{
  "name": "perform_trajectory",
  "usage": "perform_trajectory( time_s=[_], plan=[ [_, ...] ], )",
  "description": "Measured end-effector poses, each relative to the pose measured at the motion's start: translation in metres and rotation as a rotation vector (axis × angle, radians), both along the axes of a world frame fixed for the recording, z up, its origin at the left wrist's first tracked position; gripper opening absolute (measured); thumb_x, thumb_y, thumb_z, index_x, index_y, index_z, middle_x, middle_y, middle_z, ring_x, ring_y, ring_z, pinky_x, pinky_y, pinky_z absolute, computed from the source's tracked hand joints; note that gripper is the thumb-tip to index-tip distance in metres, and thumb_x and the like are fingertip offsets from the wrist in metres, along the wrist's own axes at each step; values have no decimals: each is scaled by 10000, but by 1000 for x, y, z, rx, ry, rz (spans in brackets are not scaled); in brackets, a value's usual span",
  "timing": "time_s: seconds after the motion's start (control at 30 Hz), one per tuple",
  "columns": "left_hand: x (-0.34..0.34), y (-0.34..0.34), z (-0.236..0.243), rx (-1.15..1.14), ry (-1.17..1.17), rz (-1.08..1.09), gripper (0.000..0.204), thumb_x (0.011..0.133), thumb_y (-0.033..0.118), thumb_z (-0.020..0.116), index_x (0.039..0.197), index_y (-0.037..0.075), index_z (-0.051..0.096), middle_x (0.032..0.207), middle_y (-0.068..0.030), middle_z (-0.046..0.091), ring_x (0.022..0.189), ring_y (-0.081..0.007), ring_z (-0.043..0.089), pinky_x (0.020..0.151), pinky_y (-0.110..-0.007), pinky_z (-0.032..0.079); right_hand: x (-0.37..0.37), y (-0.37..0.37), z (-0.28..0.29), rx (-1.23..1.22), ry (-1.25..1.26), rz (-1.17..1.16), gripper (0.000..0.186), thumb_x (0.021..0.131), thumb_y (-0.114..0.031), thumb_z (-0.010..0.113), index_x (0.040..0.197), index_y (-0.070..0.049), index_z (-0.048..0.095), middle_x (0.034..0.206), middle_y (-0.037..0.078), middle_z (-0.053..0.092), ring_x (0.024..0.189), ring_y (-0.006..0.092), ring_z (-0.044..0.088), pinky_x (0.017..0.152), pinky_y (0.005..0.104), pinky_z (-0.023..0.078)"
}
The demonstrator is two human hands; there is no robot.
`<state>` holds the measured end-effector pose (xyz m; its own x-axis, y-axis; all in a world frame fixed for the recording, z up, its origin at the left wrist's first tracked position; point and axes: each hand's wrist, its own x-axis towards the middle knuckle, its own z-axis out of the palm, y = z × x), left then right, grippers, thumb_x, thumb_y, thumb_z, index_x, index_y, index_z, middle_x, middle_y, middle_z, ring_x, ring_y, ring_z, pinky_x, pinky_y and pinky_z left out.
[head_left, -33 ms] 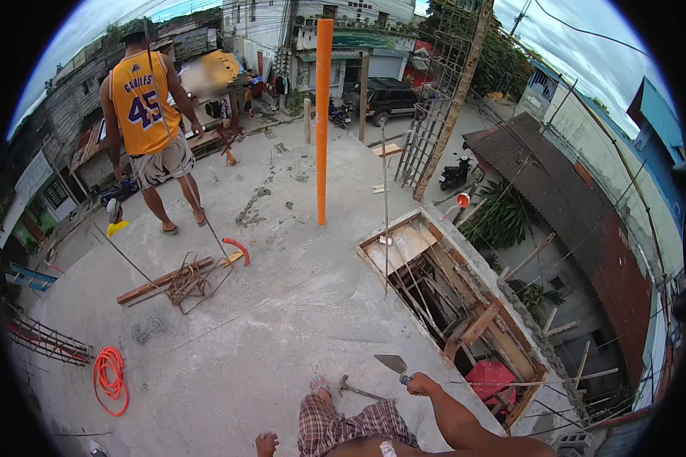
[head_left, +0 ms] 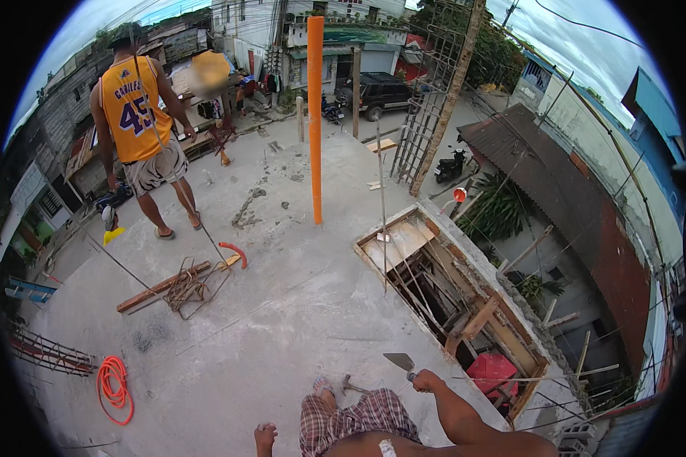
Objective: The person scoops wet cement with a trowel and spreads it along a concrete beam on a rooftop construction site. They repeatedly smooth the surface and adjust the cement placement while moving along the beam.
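A pointed trowel [head_left: 399,364] is in my right hand [head_left: 428,380], its fingers wrapped round the handle. The blade points to the far left, held above the concrete slab [head_left: 282,335]. My left hand [head_left: 265,437] hangs low beside my plaid shorts, its fingers loosely curled and apart, holding nothing that I can see. By my foot [head_left: 324,387] a hammer [head_left: 347,381] lies on the slab, its handle partly hidden by my knee. Right of the trowel is a wood-framed opening [head_left: 373,257] in the slab, with a red thing [head_left: 492,371] down inside it.
An orange pipe [head_left: 315,122] stands upright ahead. Thin bars rise from the slab, near a wood piece and bent wire [head_left: 187,289]. An orange hose coil [head_left: 114,390] lies at left. A person in a yellow jersey [head_left: 135,107] stands far left, near the slab's edge. Rebar columns flank the slab.
The trowel and my right hand have shifted slightly right. My left hand is slightly higher. The person in the jersey has moved a little left in view. My knee covers more of the hammer.
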<state>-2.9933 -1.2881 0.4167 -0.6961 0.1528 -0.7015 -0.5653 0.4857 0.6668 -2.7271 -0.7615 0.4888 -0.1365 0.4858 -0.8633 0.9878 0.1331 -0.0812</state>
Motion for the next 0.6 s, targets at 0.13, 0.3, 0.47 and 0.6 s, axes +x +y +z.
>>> perform_trajectory(
  time_s=[0.13, 0.3, 0.47, 0.6],
  plan=[
    [-182, 120, 62, 121, 183, -15, 448, 842, 289, 620, 1185, 5, 568, 983, -87, 667, 803, -182, 646, 628, -305, 468, -3, 48, -30, 27, -9, -319, 147, 645, -157, 696, 628, -17, 653, 662, 118, 661, 571, 225, 632, 531, 364, 505],
    [-335, 296, 92, 685, -508, 990, 506, 943, 408, 472, 1382, 158, 452, 1399, 7, 481, 1283, -197, 440, 940, -408, 395, -59, 122, -97, -320, -114, -142, 112, 721, -126, 631, 654, -42, 661, 621, 104, 642, 534, 228, 609, 513, 362, 484],
    [-499, 481, 114, 928, -461, 875, 156, 930, 267, 555, 1026, 151, 595, 982, 29, 601, 915, -183, 571, 806, -379, 449, -249, 240, -97, -453, 7, 8, 128, 739, -116, 622, 708, 3, 655, 665, 119, 648, 532, 223, 603, 509, 371, 482],
    [-589, 550, 142, 836, -326, 810, 215, 940, 280, 554, 1100, 138, 579, 974, 9, 606, 893, -172, 583, 785, -357, 458, -481, 326, -50, -200, 135, 46, 80, 674, -29, 647, 657, 44, 619, 606, 126, 617, 458, 228, 570, 446, 376, 460]
  ],
)
